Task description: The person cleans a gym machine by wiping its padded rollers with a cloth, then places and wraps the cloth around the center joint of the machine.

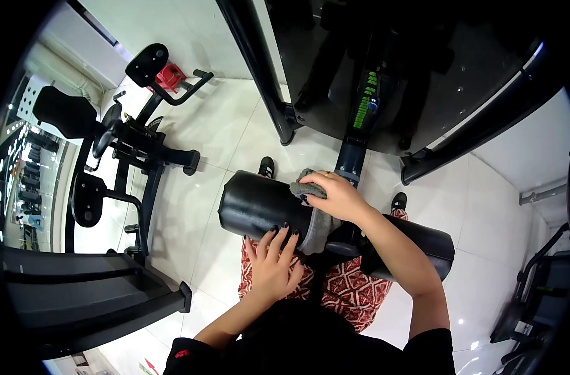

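My right hand is closed on a bunched grey cloth at the inner top edge of a black padded roller. Lower down, my left hand has its fingers spread, with the fingertips against the near side of that roller. Another grey cloth or towel is wrapped round the roller's inner end. A second black roller lies to the right, partly hidden behind my right forearm.
A dark machine panel with a green-numbered weight stack stands ahead. Black exercise machines are at the left, near a red stool. Another machine stands at the right. White tiles cover the floor.
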Demonstrator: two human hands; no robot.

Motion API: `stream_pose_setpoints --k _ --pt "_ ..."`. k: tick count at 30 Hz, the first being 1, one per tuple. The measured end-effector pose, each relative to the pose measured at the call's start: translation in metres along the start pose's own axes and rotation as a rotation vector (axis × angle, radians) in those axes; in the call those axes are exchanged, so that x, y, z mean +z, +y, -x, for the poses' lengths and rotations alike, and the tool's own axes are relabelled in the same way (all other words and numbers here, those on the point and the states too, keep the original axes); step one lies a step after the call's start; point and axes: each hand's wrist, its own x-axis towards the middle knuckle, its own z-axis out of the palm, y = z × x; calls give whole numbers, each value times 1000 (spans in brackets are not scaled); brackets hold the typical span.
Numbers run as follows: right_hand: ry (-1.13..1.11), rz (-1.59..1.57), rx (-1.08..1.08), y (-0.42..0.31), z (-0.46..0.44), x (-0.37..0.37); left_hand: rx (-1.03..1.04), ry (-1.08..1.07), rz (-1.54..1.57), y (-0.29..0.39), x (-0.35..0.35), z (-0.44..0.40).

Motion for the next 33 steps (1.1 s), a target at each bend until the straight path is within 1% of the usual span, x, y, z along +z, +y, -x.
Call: stream_pose_setpoints --k 1,4,6,9,13,16,19,21,23,24,26,27,28,29,30,32,33 --pt "-9 4 -3 -1 -1 0 1 50 -23 1 -2 0" --pt "-51 28 20 -1 -1 -1 -37 110 19 9 -7 -20" --pt "-22 5 41 -2 0 0 -49 119 -4 11 -7 -33" --pt "2 13 12 -3 3 2 -35 -19 -85 7 1 -38" --pt "35 42 -31 -9 6 3 -7 -65 -106 3 -6 -11" --pt "14 21 -10 -10 3 2 10 -88 -69 0 -13 6" --pt "18 47 2 -13 3 3 9 -23 -35 -1 -20 4" --pt "29 82 -33 -18 3 6 -4 32 -24 -6 -23 -6" --pt "40 92 -74 -30 2 6 -44 188 47 -14 -24 -27" --pt "43 118 -86 -37 1 7 -108 226 87 -24 -27 -35" --pt "35 159 -93 -52 -5 7 -237 402 251 -64 -17 -44" --pt "32 195 -72 -61 -8 7 -304 438 175 -78 -18 -43" --pt "64 220 -107 -66 -12 10 -370 473 99 -92 -18 -43" --pt "88 206 -125 -73 -18 11 -416 496 145 -104 -15 -40" --pt "110 189 -144 -80 -24 14 -417 496 150 -111 -13 -38" --pt "112 199 -193 -91 -41 24 -532 322 354 -122 -9 -34" --pt "125 243 -239 -91 -49 35 -521 321 445 -124 -4 -32"
